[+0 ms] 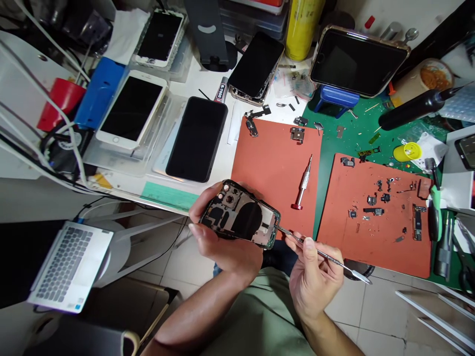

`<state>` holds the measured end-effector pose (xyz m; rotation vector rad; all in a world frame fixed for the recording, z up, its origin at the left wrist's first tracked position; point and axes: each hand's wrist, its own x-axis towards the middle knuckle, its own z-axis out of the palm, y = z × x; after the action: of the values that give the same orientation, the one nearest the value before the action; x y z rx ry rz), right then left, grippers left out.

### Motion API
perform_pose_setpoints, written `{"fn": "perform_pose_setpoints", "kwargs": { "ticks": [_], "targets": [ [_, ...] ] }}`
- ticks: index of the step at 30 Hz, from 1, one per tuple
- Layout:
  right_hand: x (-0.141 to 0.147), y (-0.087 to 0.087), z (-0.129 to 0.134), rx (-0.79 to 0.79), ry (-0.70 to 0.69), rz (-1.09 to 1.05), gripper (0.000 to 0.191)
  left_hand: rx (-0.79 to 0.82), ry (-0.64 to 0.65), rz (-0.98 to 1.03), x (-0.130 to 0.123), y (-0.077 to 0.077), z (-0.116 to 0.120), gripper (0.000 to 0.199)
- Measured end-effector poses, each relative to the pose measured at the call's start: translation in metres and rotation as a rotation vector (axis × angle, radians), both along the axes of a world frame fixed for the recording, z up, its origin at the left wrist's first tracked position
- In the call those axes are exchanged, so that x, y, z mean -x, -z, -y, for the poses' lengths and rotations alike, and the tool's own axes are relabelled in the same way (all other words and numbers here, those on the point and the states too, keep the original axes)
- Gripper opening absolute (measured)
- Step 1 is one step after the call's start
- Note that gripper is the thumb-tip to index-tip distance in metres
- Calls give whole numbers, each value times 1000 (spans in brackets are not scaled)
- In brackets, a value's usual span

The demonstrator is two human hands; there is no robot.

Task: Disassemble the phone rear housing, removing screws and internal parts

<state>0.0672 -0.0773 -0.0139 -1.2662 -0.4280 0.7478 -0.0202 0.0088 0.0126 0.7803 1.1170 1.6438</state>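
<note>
My left hand (226, 247) is wrapped round a gutted phone housing (237, 212), tilted with its bare inside facing up. A slim double-ended metal spudger (330, 256) is pinched in my right hand (315, 277). Its thin tip meets the right end of the housing, and its flat blade points away to the lower right. Just beyond the housing, a silver screwdriver with a red cap (305, 183) lies on the orange mat (270, 163). Small phone parts (297, 134) rest near that mat's far edge.
A second orange mat (341, 198) at the right carries several tiny components and a circuit board (417, 222). Several phones, including a black one (198, 138) and a white one (133, 109), lie at the back left. A laptop (70, 267) sits lower left, below table height.
</note>
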Motion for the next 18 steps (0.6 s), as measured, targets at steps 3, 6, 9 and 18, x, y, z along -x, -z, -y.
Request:
{"fn": "perform_pose_setpoints", "kwargs": {
  "ticks": [3, 6, 9, 18],
  "targets": [
    [1, 2, 2, -1, 10, -9, 8, -15, -33, -32, -6, -1, -1, 39],
    [2, 3, 3, -7, 21, -24, 7, -54, -118, -57, -12, -1, -4, 34],
    [3, 4, 4, -18, 23, -19, 8, -76, -329, 15, -17, 0, -8, 34],
    [-8, -14, 3, 19, -83, 277, 14, -148, -424, 78, -28, -2, -6, 33]
  ]
}}
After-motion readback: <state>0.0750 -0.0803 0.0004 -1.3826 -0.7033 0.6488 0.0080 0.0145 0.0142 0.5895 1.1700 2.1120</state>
